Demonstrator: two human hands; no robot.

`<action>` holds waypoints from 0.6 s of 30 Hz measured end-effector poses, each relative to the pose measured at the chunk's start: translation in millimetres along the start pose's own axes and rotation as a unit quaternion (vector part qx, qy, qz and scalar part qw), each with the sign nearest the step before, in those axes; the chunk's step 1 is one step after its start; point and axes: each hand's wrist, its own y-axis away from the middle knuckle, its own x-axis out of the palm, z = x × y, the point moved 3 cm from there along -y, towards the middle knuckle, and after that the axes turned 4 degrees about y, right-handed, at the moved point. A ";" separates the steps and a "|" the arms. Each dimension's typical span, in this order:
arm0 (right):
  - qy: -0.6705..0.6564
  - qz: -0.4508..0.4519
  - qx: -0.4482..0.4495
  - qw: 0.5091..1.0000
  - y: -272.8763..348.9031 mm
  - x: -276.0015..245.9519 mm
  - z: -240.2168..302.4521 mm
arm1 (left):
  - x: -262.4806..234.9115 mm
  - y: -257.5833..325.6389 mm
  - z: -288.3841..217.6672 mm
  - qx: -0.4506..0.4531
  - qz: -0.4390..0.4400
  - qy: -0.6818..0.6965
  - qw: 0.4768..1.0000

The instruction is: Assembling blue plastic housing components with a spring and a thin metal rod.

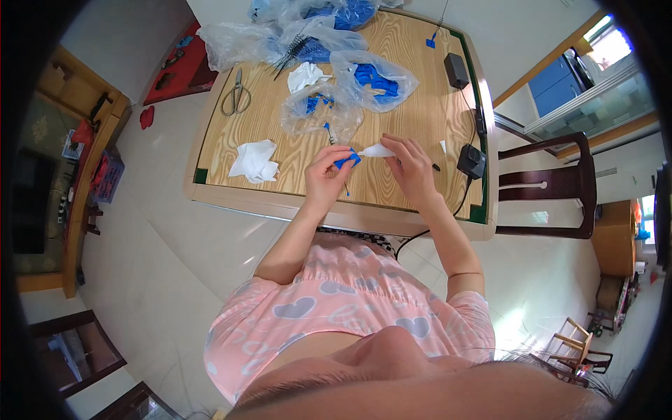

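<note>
In the head view, the left hand (323, 178) is over the near part of the wood-grained bench (400, 52), its fingers clamped on a small blue piece (348, 161). The right hand (414, 171), just to the right, has its fingers closed around a small white bottle (379, 150). The bottle lies tilted toward the left, its narrow tip right at the blue piece; whether the two touch is too small to tell. A thin dark wire (347, 183) with a blue end hangs just below the blue piece.

Just beyond the hands sits a clear plastic bag (292, 120) with blue pieces in it; a second clear bag (406, 82), also with blue contents, lies farther off and to the right. More bags (234, 43) are heaped at the far left, with a bundle of black wires (299, 49) on them. Scissors (236, 99) lie on the left side, points away. One crumpled white tissue (254, 162) is left of the left hand, another (305, 75) farther off, near the bags. To the right of the right hand are a small white cone (442, 146), a tiny black object (436, 167) and a black box-shaped device (472, 162) with a cable.
</note>
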 end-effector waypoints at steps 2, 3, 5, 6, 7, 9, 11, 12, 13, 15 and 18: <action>0.018 0.006 -0.014 1.000 -1.4 0.8 2.8 | -1.5 0.1 -0.6 0.011 -0.008 0.005 1.000; 0.016 0.007 -0.016 1.000 -1.9 1.2 3.2 | -1.9 0.9 0.8 0.011 -0.010 0.004 1.000; 0.017 0.001 -0.026 1.000 -3.0 1.9 4.5 | -2.9 3.3 3.7 0.020 -0.008 0.002 1.000; 0.017 0.001 -0.027 0.999 -3.2 2.6 4.5 | -4.1 3.5 3.2 0.021 -0.010 0.002 1.000; 0.018 -0.004 -0.025 1.000 -2.9 3.3 3.9 | -5.2 4.2 3.2 0.009 -0.004 -0.007 1.000; 0.020 -0.009 -0.025 0.999 -1.5 5.2 2.9 | -6.5 4.8 2.2 -0.001 0.000 -0.015 1.000; 0.016 -0.021 -0.019 0.999 0.7 7.1 1.4 | -7.1 4.7 0.6 -0.005 -0.001 -0.016 1.000; 0.016 -0.021 -0.020 0.999 1.7 8.8 0.6 | -7.1 4.4 -0.4 -0.004 -0.002 -0.016 1.000; 0.011 -0.033 -0.021 0.999 2.8 9.9 -0.1 | -6.7 4.0 -1.6 -0.003 0.001 -0.016 1.000; 0.007 -0.044 -0.023 0.999 4.4 12.2 -0.1 | -6.1 3.7 -3.6 -0.002 0.004 -0.015 1.000; 0.007 -0.055 -0.018 0.998 6.0 15.4 1.2 | -3.9 3.5 -6.4 0.006 0.006 -0.006 1.000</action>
